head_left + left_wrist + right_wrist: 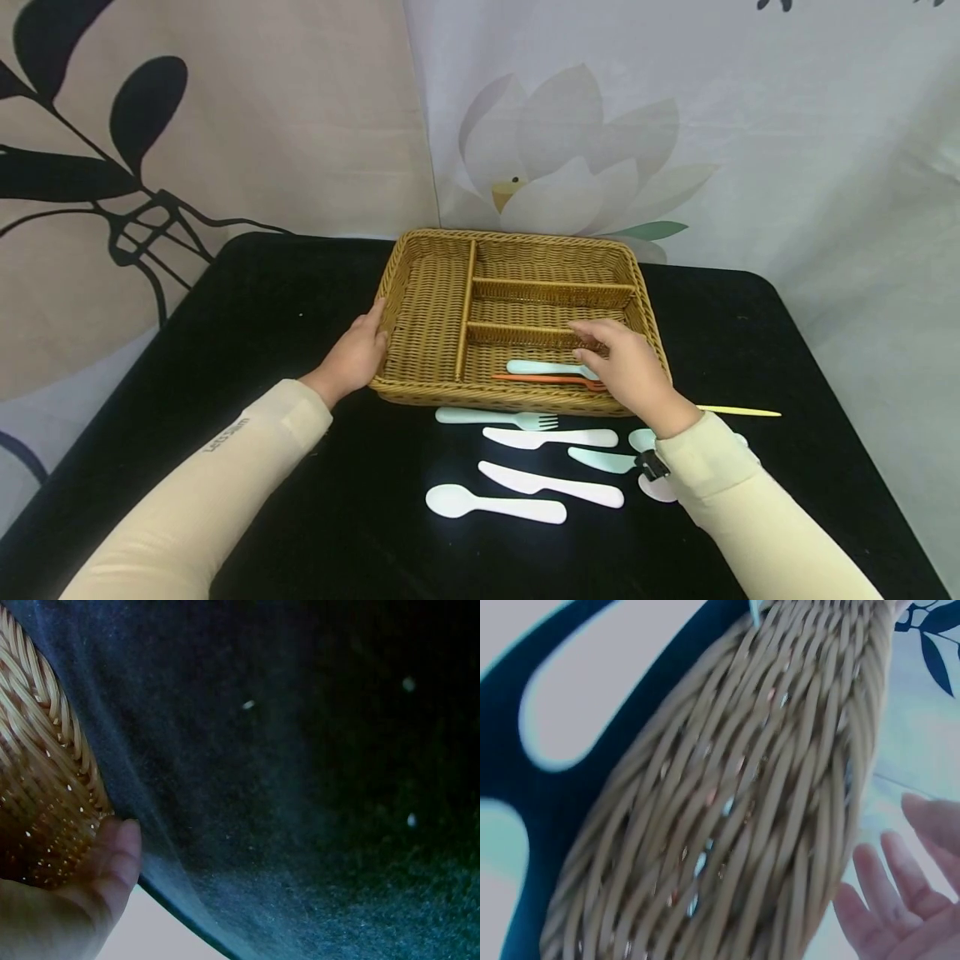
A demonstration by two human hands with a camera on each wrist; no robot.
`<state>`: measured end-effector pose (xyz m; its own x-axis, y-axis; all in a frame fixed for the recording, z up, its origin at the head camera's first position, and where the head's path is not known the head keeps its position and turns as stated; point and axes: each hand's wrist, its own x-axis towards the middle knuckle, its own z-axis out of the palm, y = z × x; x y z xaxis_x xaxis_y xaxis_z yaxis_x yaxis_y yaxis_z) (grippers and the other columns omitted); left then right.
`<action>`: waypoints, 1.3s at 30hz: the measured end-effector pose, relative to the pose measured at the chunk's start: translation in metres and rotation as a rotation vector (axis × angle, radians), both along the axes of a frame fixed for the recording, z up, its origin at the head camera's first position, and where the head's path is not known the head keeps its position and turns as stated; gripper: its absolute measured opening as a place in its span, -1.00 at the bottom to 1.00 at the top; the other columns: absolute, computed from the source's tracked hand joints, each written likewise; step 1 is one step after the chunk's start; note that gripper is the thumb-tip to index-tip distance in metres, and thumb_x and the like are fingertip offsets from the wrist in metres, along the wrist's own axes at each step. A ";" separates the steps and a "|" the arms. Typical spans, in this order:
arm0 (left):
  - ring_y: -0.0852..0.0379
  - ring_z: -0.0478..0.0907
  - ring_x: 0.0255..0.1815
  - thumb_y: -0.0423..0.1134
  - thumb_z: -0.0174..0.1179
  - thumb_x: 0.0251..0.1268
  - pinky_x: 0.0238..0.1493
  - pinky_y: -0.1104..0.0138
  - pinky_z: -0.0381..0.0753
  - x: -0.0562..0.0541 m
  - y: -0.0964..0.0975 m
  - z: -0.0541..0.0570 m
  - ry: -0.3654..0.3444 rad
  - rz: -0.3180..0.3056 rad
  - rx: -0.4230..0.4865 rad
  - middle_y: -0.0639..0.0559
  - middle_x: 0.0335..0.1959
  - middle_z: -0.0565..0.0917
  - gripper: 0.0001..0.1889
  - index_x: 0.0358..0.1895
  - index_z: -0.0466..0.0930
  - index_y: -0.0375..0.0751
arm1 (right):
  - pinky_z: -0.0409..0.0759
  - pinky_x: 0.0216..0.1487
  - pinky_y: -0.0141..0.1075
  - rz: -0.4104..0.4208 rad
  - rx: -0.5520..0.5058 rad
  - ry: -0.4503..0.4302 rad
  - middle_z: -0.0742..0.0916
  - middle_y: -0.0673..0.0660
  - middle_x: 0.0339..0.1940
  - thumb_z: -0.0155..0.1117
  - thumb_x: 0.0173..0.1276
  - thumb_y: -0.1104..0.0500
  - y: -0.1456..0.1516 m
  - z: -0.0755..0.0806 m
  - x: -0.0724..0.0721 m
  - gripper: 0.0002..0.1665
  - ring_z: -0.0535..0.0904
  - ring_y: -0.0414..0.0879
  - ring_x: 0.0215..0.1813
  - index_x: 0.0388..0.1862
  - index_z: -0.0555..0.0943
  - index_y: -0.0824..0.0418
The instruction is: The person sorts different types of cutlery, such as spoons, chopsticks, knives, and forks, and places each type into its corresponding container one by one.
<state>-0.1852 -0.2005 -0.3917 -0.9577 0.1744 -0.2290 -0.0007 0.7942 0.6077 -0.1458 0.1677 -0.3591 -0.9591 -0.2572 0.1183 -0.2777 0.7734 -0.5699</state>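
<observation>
A brown wicker basket [420, 308] with dividers sits on the black table. My left hand [356, 353] holds its left side, the fingers along the outer wall and the thumb at the rim; the left wrist view shows the same hand [90, 892] against the weave. My right hand [628, 367] is over the front right compartment, fingers apart and slightly bent, holding nothing. In the right wrist view the hand [900, 900] shows beyond the rim with loose fingers. Below it, a mint spoon [543, 367] and an orange fork [543, 379] lie side by side in that compartment.
In front of the basket lie a mint fork [487, 418], two white knives [551, 437], a mint knife [603, 459] and a white spoon [517, 507]. More pieces are partly hidden under the right wrist. A yellow handle [738, 411] lies right of the basket. Printed cloth [300, 108] hangs behind.
</observation>
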 end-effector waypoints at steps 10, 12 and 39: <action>-0.24 0.13 0.43 -0.21 -0.35 0.59 0.40 -0.14 0.12 0.000 0.000 0.001 -0.021 0.006 0.008 -0.35 0.48 0.02 -0.36 0.55 -0.44 -0.12 | 0.53 0.12 0.05 -0.034 -0.056 0.134 0.60 0.22 0.18 0.33 0.30 0.25 -0.010 0.000 0.023 -0.47 0.53 0.14 0.18 0.26 0.53 0.20; -0.24 0.10 0.45 -0.21 -0.35 0.59 0.40 -0.13 0.10 0.000 0.000 0.001 -0.022 0.006 0.010 -0.35 0.49 0.01 -0.36 0.55 -0.44 -0.12 | 0.50 0.16 0.06 -0.024 -0.059 0.154 0.60 0.22 0.18 0.36 0.28 0.25 -0.011 0.000 0.027 -0.47 0.51 0.13 0.22 0.25 0.55 0.20; -0.25 0.14 0.42 -0.21 -0.35 0.59 0.39 -0.15 0.12 0.001 0.000 0.001 -0.016 0.006 0.013 -0.37 0.47 0.03 -0.37 0.55 -0.43 -0.14 | 0.63 -0.14 -0.16 0.181 -0.036 0.297 0.68 0.07 0.01 0.46 0.16 0.23 -0.042 -0.013 0.058 -0.53 0.63 -0.04 0.00 0.10 0.65 0.13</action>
<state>-0.1842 -0.2005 -0.3902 -0.9550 0.1714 -0.2422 -0.0155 0.7863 0.6177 -0.0875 0.1260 -0.3720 -0.8209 -0.4106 0.3970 -0.5660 0.6774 -0.4698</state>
